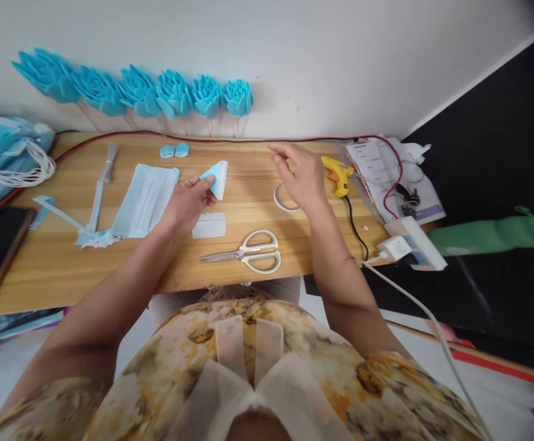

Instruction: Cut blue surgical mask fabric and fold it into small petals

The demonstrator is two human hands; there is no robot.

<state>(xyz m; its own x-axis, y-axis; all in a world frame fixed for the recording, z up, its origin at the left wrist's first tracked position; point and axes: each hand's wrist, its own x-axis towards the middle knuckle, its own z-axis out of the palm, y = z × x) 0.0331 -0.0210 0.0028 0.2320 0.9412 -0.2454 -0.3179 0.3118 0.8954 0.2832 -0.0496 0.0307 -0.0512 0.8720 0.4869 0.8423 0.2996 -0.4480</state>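
Note:
My left hand (191,196) pinches a folded piece of blue and white face-mask fabric (215,177) above the table. To the right, my right hand (301,174) hovers with its fingers loosely bent and the thumb apart, and nothing shows between them. Beneath it lies a roll of tape (278,202), partly hidden. A pale cut rectangle of fabric (209,225) rests just below my left hand. Left of that hand are flat light-blue face masks (147,199). White-handled scissors (248,252) lie near the front edge, blades pointing left. Two small folded blue petals (174,150) sit farther back.
Several blue fabric flowers (138,92) on sticks lean against the wall. A yellow glue gun (339,176) and a power strip (416,242) with cables are at the right. A phone (0,251), bagged masks (5,153) and cut strips (97,208) are at the left.

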